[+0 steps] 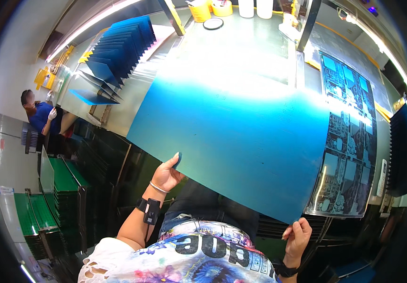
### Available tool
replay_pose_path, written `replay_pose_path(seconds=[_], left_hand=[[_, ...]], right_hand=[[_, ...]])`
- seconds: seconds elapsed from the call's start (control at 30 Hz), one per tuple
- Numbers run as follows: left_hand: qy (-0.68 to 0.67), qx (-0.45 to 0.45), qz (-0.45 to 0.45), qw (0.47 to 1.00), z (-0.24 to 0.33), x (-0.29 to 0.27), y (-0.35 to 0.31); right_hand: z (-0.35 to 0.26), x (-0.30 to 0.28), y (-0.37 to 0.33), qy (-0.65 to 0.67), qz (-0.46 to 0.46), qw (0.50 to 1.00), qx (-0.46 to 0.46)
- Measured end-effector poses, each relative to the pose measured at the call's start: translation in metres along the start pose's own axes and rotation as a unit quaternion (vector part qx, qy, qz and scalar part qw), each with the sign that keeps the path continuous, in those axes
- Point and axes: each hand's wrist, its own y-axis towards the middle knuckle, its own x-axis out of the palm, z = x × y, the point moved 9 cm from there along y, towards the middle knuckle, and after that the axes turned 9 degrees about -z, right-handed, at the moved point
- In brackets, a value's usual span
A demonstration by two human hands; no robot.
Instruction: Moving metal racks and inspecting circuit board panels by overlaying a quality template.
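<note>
A large blue panel (222,141) slants across the middle of the view, its far part washed out by glare on the worktable. My left hand (167,174) grips its near edge toward the left, thumb on top with a dark blue cover on the tip; the other fingers are hidden underneath. At the near right corner, my right hand (299,237) pinches the panel between thumb and fingers. Beside the panel on the right lies a dark sheet printed with circuit patterns (349,141), partly overlapped by the panel's edge.
At the far left, several blue panels stand in a rack (123,49). A black ridged rack (400,151) is at the right. Yellow containers (199,10), white bottles (246,8) and a round lid (213,23) sit at the back. Green panels (66,177) and a co-worker (41,115) are left.
</note>
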Motion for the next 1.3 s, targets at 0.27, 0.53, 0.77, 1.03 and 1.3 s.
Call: replay_pose_path(seconds=[0.27,0.53,0.77,1.03,1.3], left_hand=[[-0.043,-0.04,-0.018,0.998,-0.029,0.018,-0.025],[-0.052,-0.046,0.025,0.997,-0.07,0.016,-0.075],[-0.104,-0.042,-0.001,0.994,-0.079,-0.005,-0.119],[-0.104,0.058,0.043,0.992,-0.074,-0.026,-0.194],[-0.145,0.234,0.05,0.96,-0.061,-0.069,-0.259]], right_hand=[[-0.021,-0.029,-0.015,0.015,0.022,0.998,-0.051],[-0.023,-0.028,-0.017,0.095,-0.047,0.994,0.003],[-0.016,-0.03,-0.02,0.085,-0.114,0.989,0.033],[-0.005,0.019,-0.003,0.112,-0.263,0.956,0.071],[-0.033,0.141,0.023,0.058,-0.464,0.882,0.057]])
